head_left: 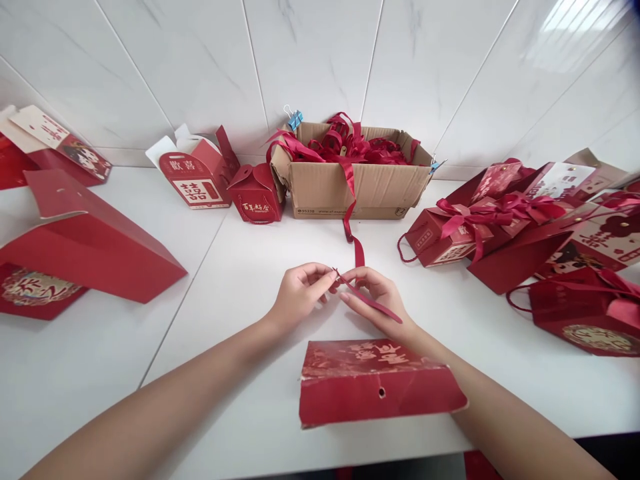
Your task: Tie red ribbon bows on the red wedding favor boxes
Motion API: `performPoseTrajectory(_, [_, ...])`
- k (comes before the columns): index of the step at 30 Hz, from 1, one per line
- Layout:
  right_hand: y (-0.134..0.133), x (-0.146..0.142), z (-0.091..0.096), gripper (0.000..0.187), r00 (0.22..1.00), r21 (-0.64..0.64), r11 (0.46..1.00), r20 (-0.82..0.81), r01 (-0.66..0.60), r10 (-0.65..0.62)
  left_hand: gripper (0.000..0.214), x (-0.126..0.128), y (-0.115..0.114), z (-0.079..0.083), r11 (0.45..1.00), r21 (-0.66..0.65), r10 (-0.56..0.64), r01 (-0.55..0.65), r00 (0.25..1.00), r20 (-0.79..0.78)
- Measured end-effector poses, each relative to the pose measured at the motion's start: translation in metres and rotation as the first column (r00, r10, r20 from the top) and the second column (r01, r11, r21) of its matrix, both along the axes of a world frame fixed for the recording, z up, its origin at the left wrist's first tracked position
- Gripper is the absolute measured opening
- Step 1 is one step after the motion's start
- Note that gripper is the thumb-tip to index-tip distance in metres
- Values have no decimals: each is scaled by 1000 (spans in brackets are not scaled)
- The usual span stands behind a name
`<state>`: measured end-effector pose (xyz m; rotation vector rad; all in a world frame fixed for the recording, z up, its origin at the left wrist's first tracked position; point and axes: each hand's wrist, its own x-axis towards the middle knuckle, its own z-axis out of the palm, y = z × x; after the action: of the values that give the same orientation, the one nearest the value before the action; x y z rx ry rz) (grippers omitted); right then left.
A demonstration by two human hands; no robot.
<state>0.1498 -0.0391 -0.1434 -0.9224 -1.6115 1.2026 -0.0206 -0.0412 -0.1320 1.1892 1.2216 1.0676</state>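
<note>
Both my hands meet over the middle of the white table, pinching a dark red ribbon (373, 303). My left hand (305, 290) has its thumb and forefinger closed on the ribbon near its crossing point. Fingers of my right hand (375, 297) grip it just beside, and a loose tail lies across that thumb. Behind the right hand, a length of ribbon runs up to the cardboard box (370, 190). Below my hands lies a red gift box (380, 393) with gold lettering and a small hole in its near panel. The exact crossing between my fingertips is partly hidden.
Red ribbons (345, 140) fill the cardboard box, which has blue binder clips (295, 120) at its corners. Several gift boxes with bows (455, 233) crowd the right side. More boxes stand at left, including a large red one (100, 233), and along the tiled wall (310, 60).
</note>
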Motion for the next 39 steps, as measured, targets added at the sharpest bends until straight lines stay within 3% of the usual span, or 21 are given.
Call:
performPoseTrajectory(6, [46,-3,-10,27,988,-168,978,-65,126,-139,18,12,47,-9,998,30,57,-58,998,35])
performPoseTrajectory(11, [80,-6,-15,33,982,-188,969,-75,158,-175,20,11,70,-16,997,26,67,-69,995,76])
performPoseTrajectory(20, [66,0,-10,35,989,-96,995,-147,-2,-12,30,5,67,-21,997,72,3,-15,988,157])
performPoseTrajectory(26, [78,8,-15,23,958,-186,981,-286,-60,5,30,6,65,-22,992,112,-76,64,991,107])
performPoseTrajectory(34, [81,15,-15,17,936,-261,949,-342,-175,79,25,7,64,-23,978,180,-120,103,989,87])
performPoseTrajectory(39, [84,22,-14,25,897,-198,900,-306,-388,320,24,7,62,-20,977,193,-110,89,989,98])
